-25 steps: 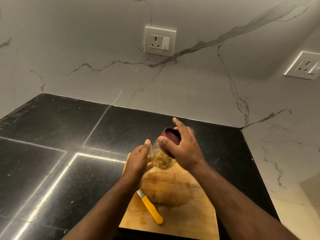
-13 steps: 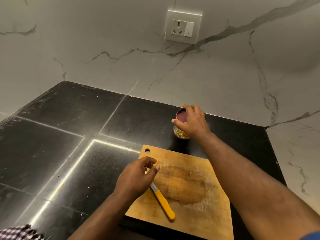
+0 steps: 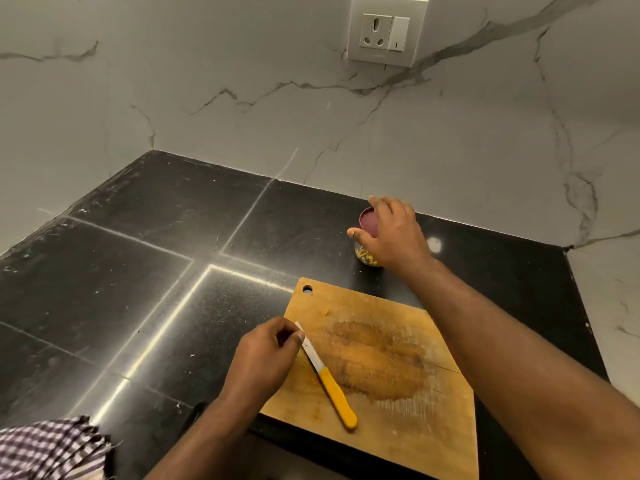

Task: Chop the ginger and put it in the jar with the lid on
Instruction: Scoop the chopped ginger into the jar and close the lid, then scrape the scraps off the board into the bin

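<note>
A small glass jar [image 3: 366, 255] with chopped ginger inside stands on the black counter beyond the wooden cutting board [image 3: 388, 358]. Its maroon lid [image 3: 367, 220] sits on top. My right hand [image 3: 391, 233] grips the jar around the lid, thumb on the left side. A yellow-handled knife [image 3: 329, 379] lies on the board's left part, blade pointing away. My left hand [image 3: 263, 358] hovers at the board's left edge with loosely curled fingers beside the blade tip; whether it touches the blade is unclear.
The black stone counter [image 3: 138, 271] runs left and back to marble walls. A wall socket [image 3: 384, 32] sits high on the back wall. A checked cloth [image 3: 48, 448] shows at the lower left corner. The board has a wet stain in its middle.
My right hand carried the lidded jar from above the board to the counter behind it. My left hand let go of the jar and dropped to the board's left edge.
</note>
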The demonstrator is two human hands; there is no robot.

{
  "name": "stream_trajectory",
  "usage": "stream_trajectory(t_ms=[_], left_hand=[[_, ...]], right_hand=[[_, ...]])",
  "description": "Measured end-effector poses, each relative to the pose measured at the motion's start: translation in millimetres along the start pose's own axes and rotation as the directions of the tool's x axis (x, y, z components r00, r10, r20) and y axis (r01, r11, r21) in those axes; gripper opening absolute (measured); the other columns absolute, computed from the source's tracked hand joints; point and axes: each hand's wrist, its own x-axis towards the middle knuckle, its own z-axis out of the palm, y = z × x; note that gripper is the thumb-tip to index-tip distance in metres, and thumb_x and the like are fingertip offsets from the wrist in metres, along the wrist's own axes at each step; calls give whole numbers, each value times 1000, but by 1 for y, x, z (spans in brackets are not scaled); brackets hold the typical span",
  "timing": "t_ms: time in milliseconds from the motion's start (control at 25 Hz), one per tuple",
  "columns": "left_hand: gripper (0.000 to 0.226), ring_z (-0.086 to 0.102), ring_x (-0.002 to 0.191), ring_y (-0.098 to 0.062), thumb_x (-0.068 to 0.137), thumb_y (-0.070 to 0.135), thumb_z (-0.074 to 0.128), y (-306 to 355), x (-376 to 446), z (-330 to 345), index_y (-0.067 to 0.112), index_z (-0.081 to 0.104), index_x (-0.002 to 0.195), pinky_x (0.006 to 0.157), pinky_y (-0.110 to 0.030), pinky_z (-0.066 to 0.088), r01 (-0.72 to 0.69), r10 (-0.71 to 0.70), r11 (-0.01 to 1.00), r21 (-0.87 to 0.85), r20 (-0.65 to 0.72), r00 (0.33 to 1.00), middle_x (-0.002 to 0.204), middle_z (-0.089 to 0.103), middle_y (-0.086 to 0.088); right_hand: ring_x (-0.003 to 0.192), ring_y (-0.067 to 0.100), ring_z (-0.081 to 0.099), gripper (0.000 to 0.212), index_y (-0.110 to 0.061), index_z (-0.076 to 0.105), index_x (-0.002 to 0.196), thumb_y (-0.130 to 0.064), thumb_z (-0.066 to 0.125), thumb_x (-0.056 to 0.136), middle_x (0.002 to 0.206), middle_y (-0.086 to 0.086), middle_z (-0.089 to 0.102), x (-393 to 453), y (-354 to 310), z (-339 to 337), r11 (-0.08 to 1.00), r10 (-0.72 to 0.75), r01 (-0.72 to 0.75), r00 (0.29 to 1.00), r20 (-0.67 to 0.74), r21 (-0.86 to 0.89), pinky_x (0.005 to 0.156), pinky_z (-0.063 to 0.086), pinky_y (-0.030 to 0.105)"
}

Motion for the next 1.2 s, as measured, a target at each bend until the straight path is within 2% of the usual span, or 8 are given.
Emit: stream_trajectory(t_ms=[120,240,400,560,760,920,1080,1200], left_hand=[[11,59,84,-2,98,27,60,-5,2,1,31,70,101,66,-17,44,27,-27,1000,14,-16,1000,96,67,15],[26,58,94,-2,100,19,55,-1,-2,9,29,67,120,74,-18,44,28,-26,999,30,-47,999,115,64,12],[26,56,99,-8,100,21,55,12,-12,18,24,66,123,81,-25,44,68,-66,998,19,-107,992,118,65,8],[28,58,99,-9,98,22,58,13,-30,24,22,65,125,80,-26,45,77,-74,997,10,-155,985,114,64,8],[43,55,120,-19,91,33,62,-6,-23,22,24,57,133,98,-44,51,149,-124,976,161,-154,980,131,57,0],[56,50,125,-33,89,38,57,-3,-10,20,20,46,142,99,-48,47,204,-203,933,295,-33,979,139,50,-10],[50,55,114,-34,92,34,60,2,8,3,11,50,136,90,-41,48,323,-326,941,98,21,945,132,55,-15],[27,61,95,-29,96,40,60,4,5,-12,14,62,104,91,-48,52,367,-354,901,-231,97,930,111,65,-12]], right_hand=[[102,14,56,40,-28,57,124,-48,61,90,117,-3,63,-85,-35,2,980,-34,-20,965,260,200,86,52,35],[86,10,57,39,-32,62,108,-61,64,82,102,-9,65,-166,-55,19,986,2,-102,802,598,133,75,55,33],[83,14,57,32,-29,60,99,-57,64,83,95,-6,61,-187,-55,31,994,31,-84,842,538,74,73,55,36],[74,13,58,19,-26,60,83,-44,67,77,81,-7,61,-196,-34,24,956,69,-200,866,494,215,65,54,35],[81,9,64,24,-33,63,106,-25,74,87,86,-6,65,-229,13,18,599,237,-370,929,285,710,70,54,23],[84,5,65,27,-39,62,109,-28,72,88,89,-7,69,-254,10,39,546,297,-313,940,170,777,75,56,25],[85,9,66,24,-39,64,108,-28,72,88,90,-6,70,-254,8,42,521,360,-312,924,127,795,77,58,30],[86,16,68,25,-31,67,110,-24,73,87,91,-1,71,-256,9,38,444,408,-322,904,131,836,79,59,36]])
